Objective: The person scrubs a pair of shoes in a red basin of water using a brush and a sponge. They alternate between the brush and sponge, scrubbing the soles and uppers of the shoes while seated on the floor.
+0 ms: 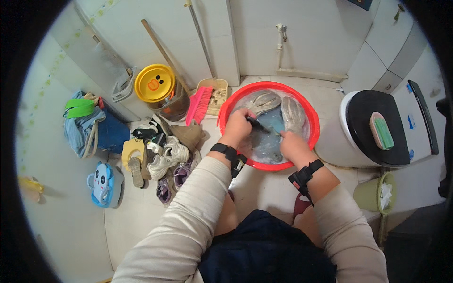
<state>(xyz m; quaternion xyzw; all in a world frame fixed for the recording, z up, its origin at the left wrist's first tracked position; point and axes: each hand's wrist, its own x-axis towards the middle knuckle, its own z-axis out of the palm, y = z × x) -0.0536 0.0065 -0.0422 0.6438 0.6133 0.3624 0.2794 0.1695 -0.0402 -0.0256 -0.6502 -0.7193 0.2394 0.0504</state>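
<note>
A round red basin (271, 165) with soapy water stands on the floor before me. My left hand (238, 126) is over its left side, closed on a dark, flat item (258, 125), which may be part of a shoe. My right hand (296, 146) is at the right side of the water, its fingers closed on a light blue thing (277, 124) whose kind I cannot tell. Two greyish shoes lie in the basin, soles up: one shoe (263, 102) at the back, the other shoe (293, 115) at the right. Murky water hides whatever lies below.
Shoes (173, 154) are heaped left of the basin. Behind them stand a yellow-lidded bucket (155, 83), a pink broom (199, 105) and a dustpan (221, 86). A blue bucket (115, 132) holds cloths. At right are a toilet (375, 106) with a brush on its lid and a green bin (366, 194).
</note>
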